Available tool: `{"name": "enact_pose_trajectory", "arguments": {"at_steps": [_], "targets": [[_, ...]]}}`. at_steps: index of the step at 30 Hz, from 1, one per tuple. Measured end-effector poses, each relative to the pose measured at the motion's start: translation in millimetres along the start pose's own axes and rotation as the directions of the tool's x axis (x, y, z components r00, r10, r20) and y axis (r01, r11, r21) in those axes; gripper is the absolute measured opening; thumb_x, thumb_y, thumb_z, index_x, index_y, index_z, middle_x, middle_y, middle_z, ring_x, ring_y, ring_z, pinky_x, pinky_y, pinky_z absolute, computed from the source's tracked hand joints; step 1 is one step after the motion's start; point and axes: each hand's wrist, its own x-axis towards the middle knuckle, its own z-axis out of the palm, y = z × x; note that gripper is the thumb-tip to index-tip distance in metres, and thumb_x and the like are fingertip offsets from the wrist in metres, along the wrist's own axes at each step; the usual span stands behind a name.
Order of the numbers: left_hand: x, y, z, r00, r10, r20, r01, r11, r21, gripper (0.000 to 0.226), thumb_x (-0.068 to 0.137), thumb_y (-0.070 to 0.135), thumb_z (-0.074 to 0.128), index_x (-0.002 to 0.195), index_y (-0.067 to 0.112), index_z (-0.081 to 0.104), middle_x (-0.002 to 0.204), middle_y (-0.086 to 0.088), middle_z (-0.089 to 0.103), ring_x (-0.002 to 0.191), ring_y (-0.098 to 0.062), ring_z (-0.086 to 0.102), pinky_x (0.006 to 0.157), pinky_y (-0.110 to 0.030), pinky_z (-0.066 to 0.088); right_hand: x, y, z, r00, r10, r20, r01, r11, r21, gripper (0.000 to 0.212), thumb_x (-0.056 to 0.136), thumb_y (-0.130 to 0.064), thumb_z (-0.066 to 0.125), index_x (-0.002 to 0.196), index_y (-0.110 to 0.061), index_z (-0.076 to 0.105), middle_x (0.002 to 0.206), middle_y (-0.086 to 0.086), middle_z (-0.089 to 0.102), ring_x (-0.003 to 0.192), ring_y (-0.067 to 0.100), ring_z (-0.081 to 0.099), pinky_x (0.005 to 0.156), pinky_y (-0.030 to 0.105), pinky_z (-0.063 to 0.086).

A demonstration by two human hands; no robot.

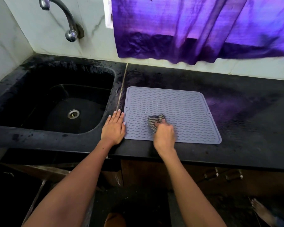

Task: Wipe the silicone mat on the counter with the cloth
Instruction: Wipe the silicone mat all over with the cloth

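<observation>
Wiping looks under way: the right hand (164, 136) grips the bunched striped cloth (155, 121) against the grey silicone mat (184, 108), centre frame on the black tabletop (244, 128). The left hand (113, 127) lies open and flat at the mat's left edge. Next, strokes should reach the mat's upper and right areas.

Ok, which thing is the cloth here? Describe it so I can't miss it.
Find the black counter right of the sink; a grey wavy-ribbed mat lies there. The cloth is the small striped wad bunched under the right hand, the only patterned thing on the mat.
</observation>
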Motion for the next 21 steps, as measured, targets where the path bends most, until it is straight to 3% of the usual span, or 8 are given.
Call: {"name": "enact_pose_trajectory", "arguments": {"at_steps": [3,6,8,11,14,17,21], "targets": [[-0.5,0.2,0.9,1.000,-0.002,-0.002,0.002,1.000,0.000,0.053,0.102,0.034,0.020,0.150,0.012,0.014,0.160,-0.004,0.009,0.148,-0.015,0.003,0.120,-0.032,-0.001,-15.9,-15.7,27.2,0.988,-0.148,0.036,0.151,0.983,-0.102,0.044,0.096,-0.005,0.041,0.139,-0.013,0.042,0.155,0.011,0.024,0.136,0.033,0.026,0.108,0.045,0.029],[-0.1,-0.2,1.5,1.000,-0.005,-0.008,0.005,1.000,-0.002,0.053,0.102,0.033,0.019,0.150,0.013,0.014,0.160,-0.003,0.010,0.148,-0.014,0.003,0.120,-0.031,-0.002,-19.3,-8.6,39.2,0.977,-0.182,0.112,0.200,0.965,-0.169,0.050,0.099,-0.006,0.030,0.148,-0.013,0.025,0.158,0.014,0.009,0.144,0.034,0.010,0.116,0.046,0.014],[0.1,-0.5,1.0,1.000,-0.003,-0.014,0.003,1.000,-0.014,0.052,0.102,0.032,0.019,0.150,0.013,0.014,0.160,-0.003,0.010,0.148,-0.014,0.003,0.120,-0.032,-0.001,-13.9,-6.8,32.7,0.976,-0.179,0.125,0.196,0.971,-0.139,0.049,0.098,-0.005,0.035,0.145,-0.016,0.032,0.158,0.011,0.013,0.143,0.034,0.015,0.113,0.046,0.022],[-1.4,-0.2,0.5,1.000,-0.005,-0.024,0.004,1.000,-0.014,0.051,0.102,0.031,0.020,0.150,0.013,0.015,0.160,-0.003,0.011,0.148,-0.015,0.004,0.121,-0.032,-0.001,-0.7,-13.7,11.0,0.985,-0.095,0.146,0.094,0.995,0.013,0.042,0.094,-0.004,0.046,0.133,-0.019,0.052,0.144,0.011,0.041,0.125,0.032,0.044,0.097,0.039,0.043],[-1.7,0.3,1.0,0.999,0.001,-0.043,-0.001,1.000,-0.009,0.051,0.102,0.029,0.022,0.150,0.013,0.016,0.159,-0.003,0.012,0.148,-0.015,0.005,0.120,-0.031,-0.001,5.5,-25.5,1.3,0.993,-0.032,0.117,0.012,0.985,0.175,0.044,0.091,-0.003,0.053,0.131,-0.022,0.054,0.135,0.009,0.051,0.116,0.030,0.054,0.095,0.035,0.045],[0.3,0.0,0.5,0.999,0.003,-0.045,-0.003,1.000,-0.007,0.051,0.102,0.027,0.024,0.150,0.013,0.016,0.159,-0.004,0.012,0.148,-0.015,0.006,0.120,-0.031,-0.001,-6.7,-46.6,16.5,0.985,-0.162,0.052,0.159,0.986,0.053,0.049,0.092,-0.001,0.050,0.138,-0.017,0.045,0.153,0.012,0.028,0.136,0.032,0.035,0.106,0.041,0.037],[0.9,-0.5,0.7,1.000,0.006,-0.022,-0.005,1.000,0.016,0.053,0.101,0.025,0.026,0.150,0.013,0.014,0.160,-0.005,0.009,0.148,-0.015,0.004,0.120,-0.032,-0.002,-26.4,-56.7,49.1,0.942,-0.299,0.152,0.317,0.942,-0.112,0.046,0.101,-0.011,0.024,0.146,-0.007,0.026,0.157,0.020,0.010,0.144,0.037,0.009,0.114,0.050,0.018]]}}
